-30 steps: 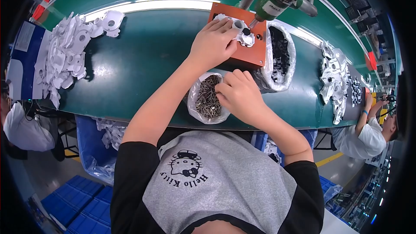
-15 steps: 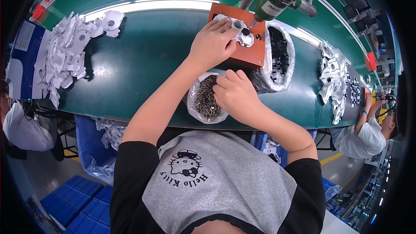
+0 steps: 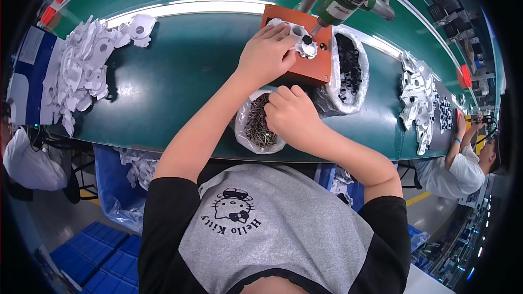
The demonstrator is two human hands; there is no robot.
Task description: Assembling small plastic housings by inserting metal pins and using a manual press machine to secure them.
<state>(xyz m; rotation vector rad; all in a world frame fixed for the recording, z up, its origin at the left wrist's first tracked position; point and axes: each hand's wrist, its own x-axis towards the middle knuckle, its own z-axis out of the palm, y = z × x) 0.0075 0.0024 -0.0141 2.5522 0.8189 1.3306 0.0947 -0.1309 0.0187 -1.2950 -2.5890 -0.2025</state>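
Observation:
My left hand [image 3: 266, 54] presses a white plastic part [image 3: 308, 49] down on the orange fixture block [image 3: 310, 69], its fingers closed over the part's left side. A small black piece [image 3: 307, 39] sits on that part, just below the tip of a green press [image 3: 339, 0]. Nearer to me, my right hand [image 3: 294, 113] is at the right edge of a clear plastic bag full of metal screws or pins [image 3: 260, 125]. Its fingers are bent and pinched together; whatever they hold is hidden.
A bag of black pieces [image 3: 348, 68] stands right of the block. White parts are heaped at the left [image 3: 84, 68], and more white parts [image 3: 417, 98] lie at the right. Blue bins [image 3: 111, 185] stand below the table edge. Another person [image 3: 455, 166] works at the far right.
My right hand has shifted very slightly left and up at the bag of screws or pins. The left hand stays on the white part.

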